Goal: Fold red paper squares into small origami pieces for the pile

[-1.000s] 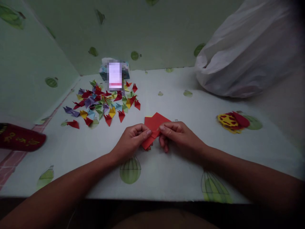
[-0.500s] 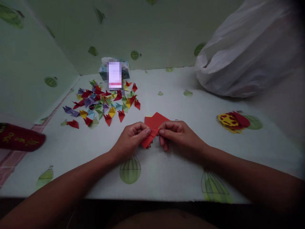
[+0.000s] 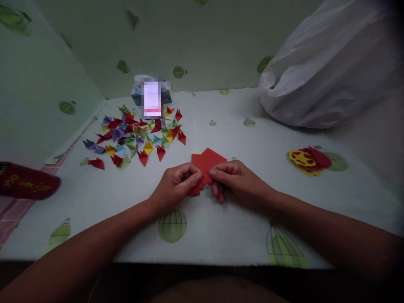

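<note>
Between my hands is a small folded piece of red paper (image 3: 205, 181). My left hand (image 3: 178, 182) pinches its left side, the thumb lying on top. The thumb and forefinger of my right hand (image 3: 238, 179) close on its right side, while the lower fingers curl beneath. Just behind it, red square sheets (image 3: 208, 159) lie on the table, with a yellow edge peeking out at the left. Where the held piece overlaps these sheets, the same red makes its outline hard to follow. Fingers cover much of its folds.
Many small folded paper pieces (image 3: 139, 136) in several colours are heaped at the back left, before a tissue box (image 3: 167, 93) and a blurred lit screen (image 3: 152, 99). Red and yellow cut-outs (image 3: 307, 161) lie right, below a white plastic bag (image 3: 315, 84). A red object (image 3: 30, 182) sits left.
My left fingers have shifted slightly right, closer to my right fingertips. They now cover more of the held paper, and less of its lower flap shows.
</note>
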`<state>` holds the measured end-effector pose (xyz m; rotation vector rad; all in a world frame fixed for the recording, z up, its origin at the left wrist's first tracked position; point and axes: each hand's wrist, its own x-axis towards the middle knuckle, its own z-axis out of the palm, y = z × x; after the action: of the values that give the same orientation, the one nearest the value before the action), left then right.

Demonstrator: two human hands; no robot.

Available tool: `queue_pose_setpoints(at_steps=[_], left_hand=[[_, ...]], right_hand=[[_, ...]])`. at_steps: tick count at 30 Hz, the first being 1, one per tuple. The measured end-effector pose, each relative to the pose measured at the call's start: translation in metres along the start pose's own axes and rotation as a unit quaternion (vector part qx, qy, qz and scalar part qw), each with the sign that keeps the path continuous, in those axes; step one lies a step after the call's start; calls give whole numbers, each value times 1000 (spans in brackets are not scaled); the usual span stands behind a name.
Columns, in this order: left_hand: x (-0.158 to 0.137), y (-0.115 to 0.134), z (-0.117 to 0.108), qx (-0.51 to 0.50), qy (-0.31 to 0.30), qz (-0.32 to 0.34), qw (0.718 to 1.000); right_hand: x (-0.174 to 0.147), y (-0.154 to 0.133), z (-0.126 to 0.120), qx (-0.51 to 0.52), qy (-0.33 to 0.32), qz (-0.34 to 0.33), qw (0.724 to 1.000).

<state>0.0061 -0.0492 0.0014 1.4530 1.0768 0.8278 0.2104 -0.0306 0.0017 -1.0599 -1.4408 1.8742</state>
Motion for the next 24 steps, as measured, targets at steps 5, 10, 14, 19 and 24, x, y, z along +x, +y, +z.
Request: queue_pose_setpoints(at_steps=[5,10,14,19,24], left_hand=[[1,-1,0,-38,-11,-11,999],[-1,2,0,-12,-16,-13,1000],[-2,2,-1,27,-28,-8,999],[0,2,-4,-9,23,-3,1000],[5,-2,-7,-69,65,1,996]], right_hand=[[-4,-5,4,-101,33,-48,993],[-7,-4,5,-144,35,-71,986],[-5,-1,4,-94,-3,-41,995],[-7,-2,4,-58,11,-39,997],[-7,-3,3,-21,63,-65,996]])
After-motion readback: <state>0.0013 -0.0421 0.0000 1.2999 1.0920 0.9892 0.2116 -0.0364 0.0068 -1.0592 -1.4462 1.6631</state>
